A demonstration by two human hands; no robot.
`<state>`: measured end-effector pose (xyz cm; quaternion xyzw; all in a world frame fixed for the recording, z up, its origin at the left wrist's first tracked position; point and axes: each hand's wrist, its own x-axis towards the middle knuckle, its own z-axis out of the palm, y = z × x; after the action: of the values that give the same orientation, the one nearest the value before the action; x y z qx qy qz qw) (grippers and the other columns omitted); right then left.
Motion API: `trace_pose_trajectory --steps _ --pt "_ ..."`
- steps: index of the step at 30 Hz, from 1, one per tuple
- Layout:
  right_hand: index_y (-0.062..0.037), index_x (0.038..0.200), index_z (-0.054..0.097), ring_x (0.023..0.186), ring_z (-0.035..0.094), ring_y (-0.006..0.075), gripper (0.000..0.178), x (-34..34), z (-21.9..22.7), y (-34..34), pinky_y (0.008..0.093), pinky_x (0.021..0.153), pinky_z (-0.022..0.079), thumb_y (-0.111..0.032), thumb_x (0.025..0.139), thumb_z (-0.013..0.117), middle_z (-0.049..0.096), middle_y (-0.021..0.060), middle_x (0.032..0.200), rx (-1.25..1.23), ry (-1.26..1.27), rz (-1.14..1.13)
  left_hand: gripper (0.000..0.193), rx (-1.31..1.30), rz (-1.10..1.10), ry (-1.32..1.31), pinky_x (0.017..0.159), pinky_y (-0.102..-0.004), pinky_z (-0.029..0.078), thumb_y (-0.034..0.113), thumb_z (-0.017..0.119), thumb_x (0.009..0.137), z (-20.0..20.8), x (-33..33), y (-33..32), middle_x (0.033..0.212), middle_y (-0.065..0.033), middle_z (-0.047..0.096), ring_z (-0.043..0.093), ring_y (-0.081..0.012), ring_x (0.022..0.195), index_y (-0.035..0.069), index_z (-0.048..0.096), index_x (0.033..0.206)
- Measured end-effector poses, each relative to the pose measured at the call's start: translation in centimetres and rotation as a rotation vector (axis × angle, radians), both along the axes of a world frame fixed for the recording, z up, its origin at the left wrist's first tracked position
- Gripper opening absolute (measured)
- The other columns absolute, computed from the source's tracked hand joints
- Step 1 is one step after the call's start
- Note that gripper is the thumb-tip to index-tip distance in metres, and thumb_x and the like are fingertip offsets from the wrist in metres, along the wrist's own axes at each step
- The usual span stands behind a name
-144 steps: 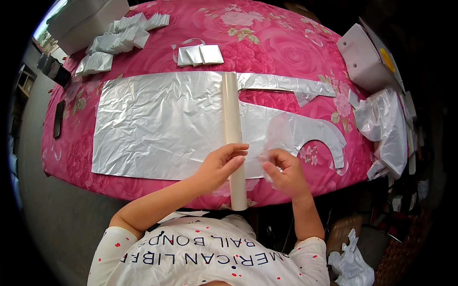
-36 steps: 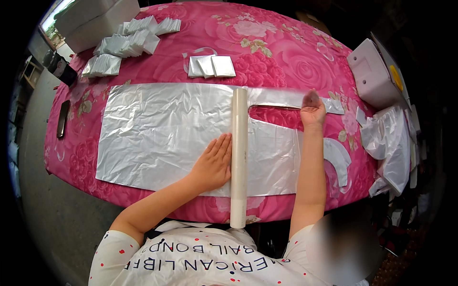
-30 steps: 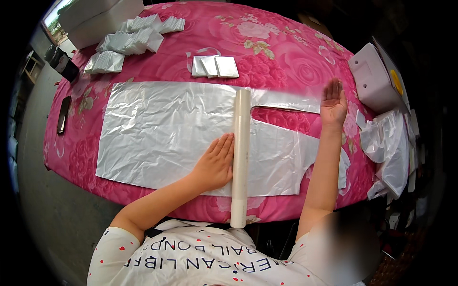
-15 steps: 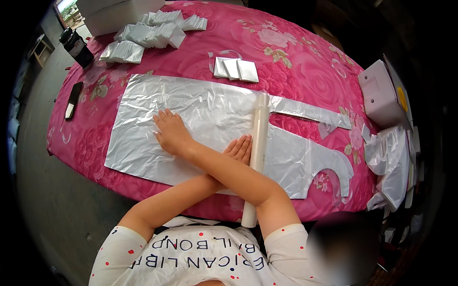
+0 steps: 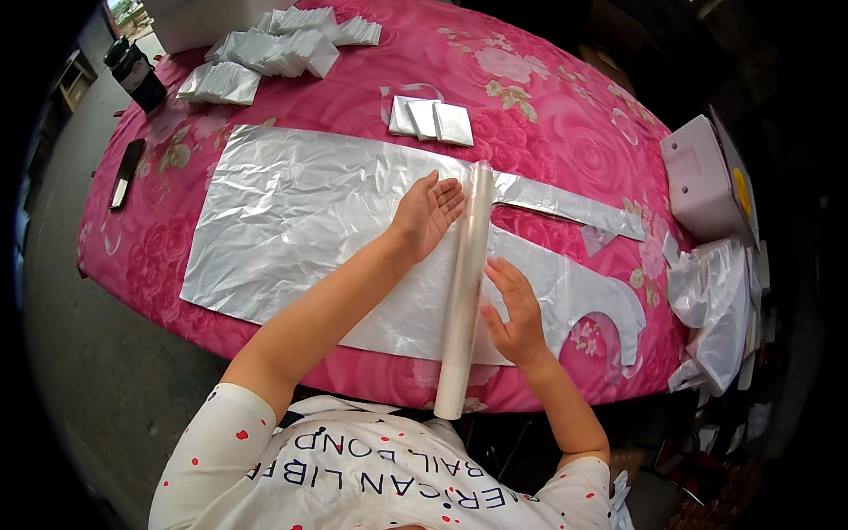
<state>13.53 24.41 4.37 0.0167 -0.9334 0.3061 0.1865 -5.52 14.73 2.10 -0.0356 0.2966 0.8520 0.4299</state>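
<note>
A flat stack of silvery-white plastic aprons (image 5: pixel 283 221) lies spread on the table, its straps and curved neck loop toward the right. A long pale tube (image 5: pixel 463 291), like a roll wrapped in clear film, rests across it and overhangs the near table edge. My left hand (image 5: pixel 427 215) is open beside the tube's left side, fingers extended and palm turned toward it. To the right of the tube, my right hand (image 5: pixel 512 314) is open, thumb and fingers apart, over the apron. Neither hand grips anything.
Three folded silvery packets (image 5: pixel 431 120) lie beyond the apron. Many more folded packets (image 5: pixel 274 49) are heaped at the far left near a white box (image 5: pixel 190 22). A dark bottle (image 5: pixel 134 75) and phone (image 5: pixel 127 174) sit left. A white container (image 5: pixel 707 177) and plastic bags (image 5: pixel 711 296) are right.
My crossed arms have come apart. My right hand has left the apron's left part for the tube's right side; my left hand has moved farther up along the tube's left side.
</note>
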Motion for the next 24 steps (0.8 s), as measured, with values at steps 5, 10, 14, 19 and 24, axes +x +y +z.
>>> trace_pose_trajectory --steps 5,10,14,19,24 --pt "-0.0024 0.126 0.047 0.122 0.043 0.0319 0.051 0.1 -0.3 0.9 0.0419 0.101 0.035 -0.026 0.082 0.058 0.044 0.0142 0.134 0.084 -0.150 0.174 0.061 -0.059 -0.061 -0.180 0.107 -0.0404 0.030 0.039 0.027 0.096 -0.1 -1.3 0.1 0.135 -0.0235 0.034 0.034 -0.0302 0.128 -0.011 0.027 0.130" --pt "-0.0022 0.128 0.045 0.128 0.036 0.0308 0.058 -4.1 -0.6 -1.5 0.0433 0.106 0.028 -0.040 0.084 0.051 0.044 0.0118 0.135 0.338 -0.125 0.310 0.053 -0.224 0.043 0.019 0.098 -0.0375 0.041 0.037 0.028 0.097 0.9 -3.0 -4.4 0.124 -0.0223 0.047 0.048 -0.0288 0.117 -0.008 0.039 0.122" --pt "-0.0029 0.128 0.046 0.127 0.038 0.0287 0.059 -9.7 -0.8 -12.3 0.0415 0.105 0.028 -0.046 0.088 0.044 0.049 0.0145 0.130 0.113 -0.191 0.767 0.048 -0.218 0.129 0.188 0.094 -0.0354 0.044 0.036 0.031 0.096 2.1 -4.9 -13.1 0.115 -0.0189 0.055 0.054 -0.0259 0.109 -0.006 0.046 0.116" --pt "-0.0036 0.122 0.051 0.114 0.051 0.0301 0.047 -11.6 2.7 -19.1 0.0401 0.096 0.039 -0.038 0.090 0.049 0.056 0.0154 0.120 -0.404 -0.232 1.111 0.047 -0.408 0.276 0.418 0.091 -0.0321 0.045 0.036 0.035 0.096 2.6 -3.9 -27.8 0.114 -0.0157 0.057 0.056 -0.0215 0.106 -0.003 0.048 0.118" --pt "-0.0082 0.121 0.054 0.119 0.046 0.0299 0.042 -16.1 -0.8 -15.1 0.0413 0.100 0.034 -0.035 0.089 0.050 0.053 0.0129 0.124 -0.098 -0.057 0.710 0.043 -0.669 0.426 0.399 0.088 -0.0307 0.045 0.032 0.039 0.095 1.1 2.7 -38.2 0.112 -0.0147 0.058 0.057 -0.0196 0.100 -0.003 0.049 0.117"
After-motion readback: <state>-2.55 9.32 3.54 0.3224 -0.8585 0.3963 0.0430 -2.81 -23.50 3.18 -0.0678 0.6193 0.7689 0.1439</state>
